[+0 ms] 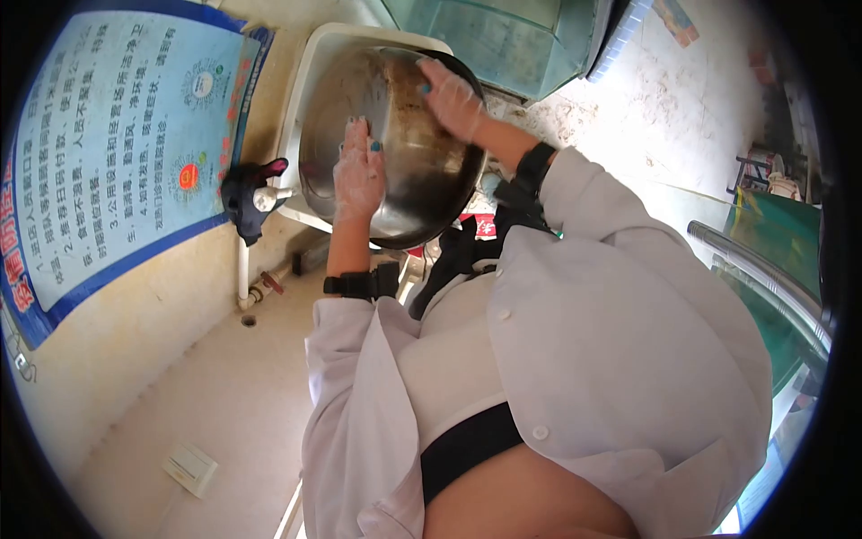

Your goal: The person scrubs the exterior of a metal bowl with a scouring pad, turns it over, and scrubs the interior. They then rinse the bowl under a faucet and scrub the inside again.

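Two hands (359,178) (453,103) on one metal basin (417,171) over one white sink (359,36)

LIGHT: you have a bright scene, palest at upper right | GLARE: soft sheen streaks your metal basin (422,189) | SHADOW: a dim patch on the wall (153,305) left of the sink (359,34) | LENS: the poster (135,135) bows, black rounds your corners | FOCUS: your right hand (451,99) looks slightly soft

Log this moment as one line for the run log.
left hand: open, on bowl | right hand: open, on bowl | bowl: metal, over sink | both hands: whitish film
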Demonstrator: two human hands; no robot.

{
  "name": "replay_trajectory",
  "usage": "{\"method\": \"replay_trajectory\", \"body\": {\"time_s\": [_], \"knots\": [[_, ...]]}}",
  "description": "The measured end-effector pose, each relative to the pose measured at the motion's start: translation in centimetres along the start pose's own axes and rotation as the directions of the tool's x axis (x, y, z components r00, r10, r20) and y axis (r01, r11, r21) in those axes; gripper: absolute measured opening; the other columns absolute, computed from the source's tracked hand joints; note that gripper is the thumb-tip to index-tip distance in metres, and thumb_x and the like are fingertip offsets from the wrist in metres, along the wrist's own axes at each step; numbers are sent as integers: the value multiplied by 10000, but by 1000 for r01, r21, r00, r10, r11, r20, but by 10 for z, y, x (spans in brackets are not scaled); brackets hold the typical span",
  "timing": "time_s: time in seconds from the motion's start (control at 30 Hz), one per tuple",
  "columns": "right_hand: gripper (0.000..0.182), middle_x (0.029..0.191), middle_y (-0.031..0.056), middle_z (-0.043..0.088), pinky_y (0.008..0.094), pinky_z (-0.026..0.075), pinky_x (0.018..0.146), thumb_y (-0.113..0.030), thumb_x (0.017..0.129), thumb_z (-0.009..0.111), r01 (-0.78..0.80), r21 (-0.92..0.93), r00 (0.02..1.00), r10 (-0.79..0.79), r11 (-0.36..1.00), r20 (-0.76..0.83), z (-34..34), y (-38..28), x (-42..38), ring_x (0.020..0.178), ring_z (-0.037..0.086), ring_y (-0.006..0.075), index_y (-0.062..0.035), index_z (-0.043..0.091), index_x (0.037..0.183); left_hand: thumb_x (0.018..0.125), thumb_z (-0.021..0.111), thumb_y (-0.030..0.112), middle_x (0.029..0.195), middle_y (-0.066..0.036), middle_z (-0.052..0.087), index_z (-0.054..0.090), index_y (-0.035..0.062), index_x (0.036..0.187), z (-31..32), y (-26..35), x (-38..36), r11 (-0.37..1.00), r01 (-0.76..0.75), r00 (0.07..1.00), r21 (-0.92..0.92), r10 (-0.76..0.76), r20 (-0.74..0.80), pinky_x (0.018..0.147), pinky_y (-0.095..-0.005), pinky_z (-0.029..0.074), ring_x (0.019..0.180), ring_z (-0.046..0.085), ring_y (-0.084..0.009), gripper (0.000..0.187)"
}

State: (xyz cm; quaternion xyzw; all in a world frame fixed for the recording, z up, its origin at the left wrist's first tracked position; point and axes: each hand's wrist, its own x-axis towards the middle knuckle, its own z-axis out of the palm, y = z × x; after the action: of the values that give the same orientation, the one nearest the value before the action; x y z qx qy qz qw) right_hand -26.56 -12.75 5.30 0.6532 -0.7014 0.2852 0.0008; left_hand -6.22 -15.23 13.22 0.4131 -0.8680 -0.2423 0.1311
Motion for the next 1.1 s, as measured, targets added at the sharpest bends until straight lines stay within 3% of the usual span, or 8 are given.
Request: {"method": "replay_trajectory", "body": {"time_s": [0.1, 0.2, 0.27, 0.43, 0.6, 0.73, 0.93, 1.1], "knots": [[389, 1160, 135, 433, 296, 383, 838, -190, 765, 482, -234, 203, 921, 151, 951, 358, -40, 27, 13, 959, 494, 236, 18, 461, 1093, 847, 328, 263, 1227, -205, 368, 375, -14, 1184, -3, -14, -3, 998, 4, 999, -65, -6, -37, 961, -363, 266, 1161, 328, -311, 439], [435, 1036, 86, 518, 248, 409, 730, -201, 769, 492, -513, 834, 824, 390, 203, 412, -57, 43, -3, 806, 526, 136, 0, 413, 1147, 851, 320, 283, 1206, -211, 391, 417, -17, 1152, -5, -42, -20, 991, 21, 996, -135, -33, -87, 959, -356, 271, 1144, 352, -310, 436], [531, 998, 78, 541, 217, 405, 673, -209, 761, 524, -497, 850, 785, 508, 174, 355, -72, 43, -17, 745, 501, 100, -19, 322, 1214, 856, 309, 289, 1210, -215, 384, 413, -6, 1162, -3, -67, -40, 995, 22, 991, -100, -35, -126, 952, -361, 279, 1139, 356, -318, 437], [386, 616, -36, 448, 196, 297, 437, -199, 751, 550, -600, 778, 741, 498, 188, 451, -80, 68, -53, 471, 343, 60, -33, 422, 1075, 837, 353, 262, 1156, -208, 428, 403, 1, 1155, 2, -99, -111, 965, 210, 925, -156, -247, -288, 931, -382, 297, 1092, 384, -359, 414], [247, 526, -55, 258, 216, 218, 369, -237, 791, 504, -618, 690, 540, 435, -377, 721, -84, 57, -59, 395, 242, 61, -136, 366, 613, 776, 450, 155, 1119, -219, 441, 388, 15, 1147, 47, -104, -177, 878, 473, 833, -75, -474, -286, 900, -386, 325, 1034, 420, -366, 401], [178, 604, -35, 452, 202, 277, 384, -241, 795, 483, -571, 632, 501, 388, -523, 774, -87, 30, -38, 437, 363, 69, -120, 468, 666, 721, 500, 107, 1102, -213, 447, 372, 32, 1152, 66, -93, -193, 839, 526, 826, -139, -543, -150, 875, -391, 342, 1015, 424, -357, 456], [180, 716, 12, 448, 152, 230, 320, -113, 837, 447, -448, 334, 697, -90, -829, 711, -77, 23, -18, 480, 335, 46, 19, 475, 956, 726, 562, 164, 1072, -202, 471, 394, 18, 1126, 67, -68, -180, 816, 553, 817, -165, -571, -83, 863, -408, 346, 1014, 428, -351, 458], [315, 506, -37, 291, 187, 142, 315, -213, 839, 450, -486, 219, 707, -233, -846, 667, -87, -7, -6, 406, 258, 54, -109, 386, 549, 739, 546, 174, 1051, -203, 489, 410, 4, 1116, 69, -70, -184, 844, 523, 840, -114, -534, -98, 870, -403, 346, 1026, 427, -345, 435]]}}
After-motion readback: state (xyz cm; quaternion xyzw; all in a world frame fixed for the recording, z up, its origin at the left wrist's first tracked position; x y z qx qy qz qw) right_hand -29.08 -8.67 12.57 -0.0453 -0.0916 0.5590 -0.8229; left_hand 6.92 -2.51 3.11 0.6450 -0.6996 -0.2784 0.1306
